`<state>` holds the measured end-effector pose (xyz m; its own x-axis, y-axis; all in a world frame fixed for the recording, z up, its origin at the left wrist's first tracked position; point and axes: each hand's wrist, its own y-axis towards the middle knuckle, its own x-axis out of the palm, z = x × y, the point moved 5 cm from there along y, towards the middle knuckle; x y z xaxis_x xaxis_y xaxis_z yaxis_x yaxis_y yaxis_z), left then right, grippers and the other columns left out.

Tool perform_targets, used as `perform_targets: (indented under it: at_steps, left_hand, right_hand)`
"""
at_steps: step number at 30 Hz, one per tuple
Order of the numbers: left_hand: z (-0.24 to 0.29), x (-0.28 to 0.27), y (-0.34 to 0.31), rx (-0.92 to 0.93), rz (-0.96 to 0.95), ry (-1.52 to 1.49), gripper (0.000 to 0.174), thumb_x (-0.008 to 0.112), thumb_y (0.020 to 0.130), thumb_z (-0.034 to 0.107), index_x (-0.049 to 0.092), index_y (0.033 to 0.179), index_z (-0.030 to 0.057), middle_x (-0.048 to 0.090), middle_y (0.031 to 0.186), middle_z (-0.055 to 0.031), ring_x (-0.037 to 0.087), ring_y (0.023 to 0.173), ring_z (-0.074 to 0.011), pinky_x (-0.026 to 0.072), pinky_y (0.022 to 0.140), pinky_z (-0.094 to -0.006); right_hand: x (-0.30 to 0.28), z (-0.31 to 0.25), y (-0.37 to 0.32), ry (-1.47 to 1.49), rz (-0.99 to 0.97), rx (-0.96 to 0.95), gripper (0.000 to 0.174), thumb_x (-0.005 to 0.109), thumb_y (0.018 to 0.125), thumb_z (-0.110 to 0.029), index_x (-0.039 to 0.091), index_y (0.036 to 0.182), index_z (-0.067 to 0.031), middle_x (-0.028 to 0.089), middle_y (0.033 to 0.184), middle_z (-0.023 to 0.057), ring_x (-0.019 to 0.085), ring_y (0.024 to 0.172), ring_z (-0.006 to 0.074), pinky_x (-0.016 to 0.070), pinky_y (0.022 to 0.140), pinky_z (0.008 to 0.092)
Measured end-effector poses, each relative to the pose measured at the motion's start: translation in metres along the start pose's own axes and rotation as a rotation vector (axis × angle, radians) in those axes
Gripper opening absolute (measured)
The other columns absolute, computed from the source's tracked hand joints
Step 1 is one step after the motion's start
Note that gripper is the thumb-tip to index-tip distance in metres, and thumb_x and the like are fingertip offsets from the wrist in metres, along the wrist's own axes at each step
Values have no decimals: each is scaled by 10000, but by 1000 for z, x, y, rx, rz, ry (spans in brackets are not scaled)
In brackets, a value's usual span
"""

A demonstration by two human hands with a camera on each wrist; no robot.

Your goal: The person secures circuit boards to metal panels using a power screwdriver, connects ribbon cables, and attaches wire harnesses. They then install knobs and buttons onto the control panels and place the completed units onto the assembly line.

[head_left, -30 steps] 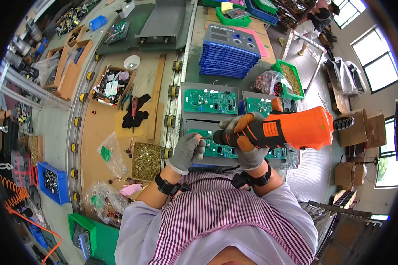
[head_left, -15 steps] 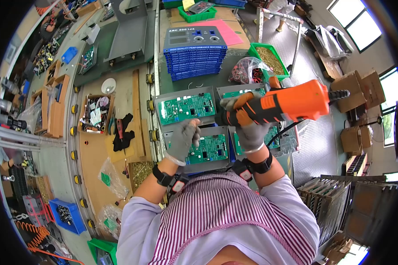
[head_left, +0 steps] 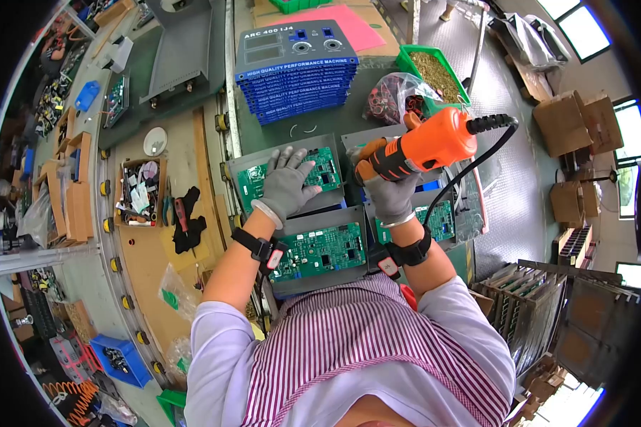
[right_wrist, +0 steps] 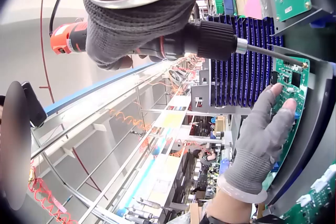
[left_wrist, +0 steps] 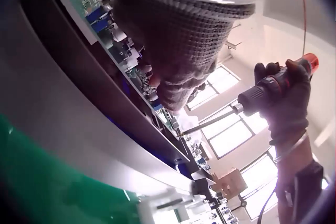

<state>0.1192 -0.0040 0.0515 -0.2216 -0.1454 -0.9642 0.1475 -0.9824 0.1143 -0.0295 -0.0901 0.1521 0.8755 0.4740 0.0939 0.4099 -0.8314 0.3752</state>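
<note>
My left hand point(head_left: 285, 186), in a grey glove with bare fingertips, lies with spread fingers on the upper left green circuit board point(head_left: 326, 165). That board sits on a grey metal panel point(head_left: 246, 160). My right hand point(head_left: 392, 198), gloved too, grips an orange and black electric screwdriver point(head_left: 441, 142). In the right wrist view its long bit point(right_wrist: 273, 54) reaches a screw at the board's corner, beyond the left fingertips. The left wrist view shows the bit point(left_wrist: 210, 122) slanting down to the board's edge. Below lies another circuit board point(head_left: 319, 250) on its own panel.
A stack of blue-edged front panels point(head_left: 295, 71) stands behind the boards. Right of it are a bag of red parts point(head_left: 392, 98) and a green bin of small hardware point(head_left: 434, 75). The screwdriver's black cable point(head_left: 470, 167) loops down rightward. Pliers point(head_left: 167, 203) lie left.
My left hand has gone from pinching at the bit's tip over the lower board to lying spread on the upper board. The screwdriver has moved to the upper board. The head view has shifted.
</note>
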Motion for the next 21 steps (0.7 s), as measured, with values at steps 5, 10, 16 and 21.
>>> perform_targets:
  at_steps: [5, 10, 16, 21]
  left_hand:
    - [-6, 8, -2, 9, -64, -31, 577, 614, 741, 457, 527, 1215, 139, 383, 1369, -75, 275, 1300, -255, 142, 1098, -390]
    - [-8, 13, -4, -26, -137, -24, 589, 561, 772, 489, 493, 1256, 160, 346, 1400, -53, 237, 1324, -233, 81, 1108, -388]
    - [-7, 11, -6, -23, -105, -35, 583, 583, 755, 473, 511, 1233, 148, 360, 1387, -67, 250, 1317, -238, 98, 1109, -380]
    - [-5, 11, -3, -24, -109, -20, 598, 588, 748, 474, 505, 1236, 139, 369, 1378, -75, 264, 1307, -241, 107, 1108, -389]
  right_hand:
    - [-2, 4, 0, -55, -52, -19, 164, 624, 627, 59, 578, 769, -10, 611, 746, 60, 580, 690, 136, 474, 644, 261]
    - [-1, 1, 1, 24, -76, 91, 159, 610, 654, 76, 568, 791, 7, 606, 792, 68, 581, 726, 139, 477, 663, 269]
    - [10, -2, 4, -41, -208, -4, 184, 618, 633, 78, 568, 790, -3, 605, 771, 68, 584, 711, 154, 476, 655, 269]
    - [19, 3, 9, -165, -181, -91, 210, 636, 607, 59, 577, 791, -21, 605, 698, 44, 574, 625, 145, 469, 588, 262]
